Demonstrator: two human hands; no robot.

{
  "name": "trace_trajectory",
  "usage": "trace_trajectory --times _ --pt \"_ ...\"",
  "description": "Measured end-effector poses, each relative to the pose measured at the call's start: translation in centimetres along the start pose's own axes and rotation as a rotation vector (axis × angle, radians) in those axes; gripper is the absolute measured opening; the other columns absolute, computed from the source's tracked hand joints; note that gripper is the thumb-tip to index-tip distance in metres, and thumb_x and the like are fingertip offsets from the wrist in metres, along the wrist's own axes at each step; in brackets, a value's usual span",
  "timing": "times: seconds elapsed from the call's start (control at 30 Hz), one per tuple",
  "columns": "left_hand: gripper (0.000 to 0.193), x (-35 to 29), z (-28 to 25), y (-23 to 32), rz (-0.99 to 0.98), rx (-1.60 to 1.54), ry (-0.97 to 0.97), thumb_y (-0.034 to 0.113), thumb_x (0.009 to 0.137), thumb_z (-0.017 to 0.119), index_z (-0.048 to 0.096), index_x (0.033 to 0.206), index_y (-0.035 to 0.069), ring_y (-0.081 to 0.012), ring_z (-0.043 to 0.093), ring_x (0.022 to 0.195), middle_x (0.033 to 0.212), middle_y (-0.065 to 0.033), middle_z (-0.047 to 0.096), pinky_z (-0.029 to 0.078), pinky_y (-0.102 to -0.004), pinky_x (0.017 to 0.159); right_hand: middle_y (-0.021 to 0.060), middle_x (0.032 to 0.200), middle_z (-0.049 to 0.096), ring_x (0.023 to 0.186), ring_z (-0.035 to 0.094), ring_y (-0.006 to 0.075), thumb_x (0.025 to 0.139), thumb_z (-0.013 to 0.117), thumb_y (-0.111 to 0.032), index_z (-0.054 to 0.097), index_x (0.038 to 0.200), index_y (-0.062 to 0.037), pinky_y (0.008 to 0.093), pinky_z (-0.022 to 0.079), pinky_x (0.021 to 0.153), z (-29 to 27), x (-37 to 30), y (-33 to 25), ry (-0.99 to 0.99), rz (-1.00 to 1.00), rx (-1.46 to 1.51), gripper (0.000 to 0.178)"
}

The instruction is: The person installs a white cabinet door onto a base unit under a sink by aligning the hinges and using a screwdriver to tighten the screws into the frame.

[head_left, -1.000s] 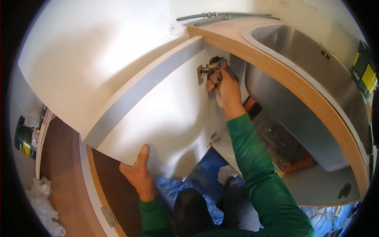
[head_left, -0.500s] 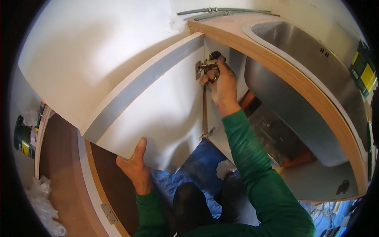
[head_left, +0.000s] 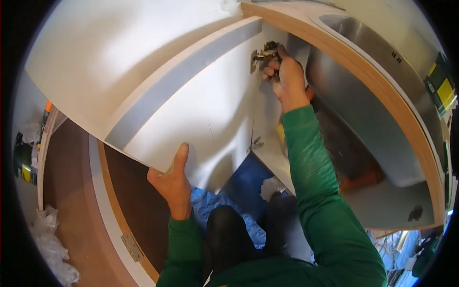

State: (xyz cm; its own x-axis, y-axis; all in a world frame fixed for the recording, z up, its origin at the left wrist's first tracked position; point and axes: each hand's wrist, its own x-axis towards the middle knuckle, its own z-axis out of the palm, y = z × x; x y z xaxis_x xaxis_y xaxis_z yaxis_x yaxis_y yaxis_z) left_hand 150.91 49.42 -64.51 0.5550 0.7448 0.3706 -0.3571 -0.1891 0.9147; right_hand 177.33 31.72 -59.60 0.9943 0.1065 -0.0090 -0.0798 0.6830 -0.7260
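A white cabinet door (head_left: 198, 112) with a grey edge stands swung out from the sink cabinet. My left hand (head_left: 171, 186) grips its outer lower corner, the thumb on the white face and the fingers behind. Near the door's inner top corner is a metal hinge (head_left: 270, 47), its cup plate on the door. My right hand (head_left: 290, 79) is closed around the hinge's arm beside the cabinet's inner side, its fingers partly hiding the metal. Lower down, a second hinge (head_left: 257, 143) shows where door and cabinet meet.
A steel sink (head_left: 351, 38) sits in the wood-edged countertop (head_left: 382, 91) on the right; its bowl hangs inside the cabinet. At left stands a brown panel with a hinge plate (head_left: 131, 247), beside crumpled clear plastic (head_left: 52, 248). Blue sheeting (head_left: 248, 174) covers the floor around my legs.
Door, hands and cabinet sit higher and farther right as my view shifts. The brown gap between door and cabinet side has narrowed to a thin line. Both hands keep their holds.
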Motion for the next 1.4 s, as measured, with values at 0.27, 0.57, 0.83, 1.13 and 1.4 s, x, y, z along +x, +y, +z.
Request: trace_trajectory --times 0.27,0.57,0.83,1.13,1.4 --pt "0.028 -1.1 0.2 -0.4 0.089 0.038 0.013 0.003 0.088 0.08 0.071 0.112 -0.007 -0.014 0.065 0.095 0.107 -0.0085 0.073 0.051 -0.0292 0.089 -0.0013 0.064 0.035 0.052 0.035 0.0133 0.104 0.056 -0.023 0.057 0.092 -0.0061 0.0336 0.035 0.051 1.3 -0.5 0.3 0.13 -0.08 -0.155 0.021" --pt "0.032 -1.1 0.5 -1.5 0.112 0.056 -0.005 0.006 0.088 0.08 0.069 0.115 -0.009 -0.0173 0.066 0.099 0.111 -0.0105 0.072 0.052 -0.0304 0.09 0.0038 0.065 0.044 0.051 0.044 0.0168 0.102 0.061 -0.024 0.055 0.086 -0.0019 0.0358 0.039 0.048 0.4 0.8 0.4 0.083 -0.162 -0.141 0.028" --pt "0.03 -2.1 1.1 -0.7 0.075 0.023 0.071 0.004 0.088 0.08 0.07 0.112 -0.01 -0.0167 0.066 0.096 0.107 -0.011 0.074 0.052 -0.0321 0.089 0.0128 0.08 0.062 0.067 0.06 0.025 0.109 0.045 -0.044 0.063 0.1 0.0027 0.0406 0.053 0.068 -3.7 1.6 1.3 -0.032 -0.126 -0.412 0.051" --pt "0.028 -2.0 1.5 -0.7 0.075 0.011 0.063 0.005 0.088 0.08 0.071 0.111 -0.009 -0.0158 0.066 0.096 0.107 -0.0108 0.074 0.052 -0.0312 0.089 0.0267 0.143 0.053 0.129 0.054 0.039 0.106 0.042 -0.04 0.053 0.135 0.0045 0.0423 0.043 0.107 2.7 4.4 -0.2 0.41 -0.766 -0.662 0.054" --pt "0.03 -1.7 0.4 -0.9 0.056 0.091 0.029 0.002 0.09 0.077 0.068 0.116 -0.01 -0.0169 0.067 0.097 0.11 -0.0108 0.071 0.052 -0.0301 0.09 0.0206 0.122 0.063 0.102 0.063 0.0291 0.107 0.047 -0.038 0.059 0.125 0.0033 0.0369 0.052 0.09 4.3 5.5 -1.0 0.417 -0.543 -0.316 0.046"
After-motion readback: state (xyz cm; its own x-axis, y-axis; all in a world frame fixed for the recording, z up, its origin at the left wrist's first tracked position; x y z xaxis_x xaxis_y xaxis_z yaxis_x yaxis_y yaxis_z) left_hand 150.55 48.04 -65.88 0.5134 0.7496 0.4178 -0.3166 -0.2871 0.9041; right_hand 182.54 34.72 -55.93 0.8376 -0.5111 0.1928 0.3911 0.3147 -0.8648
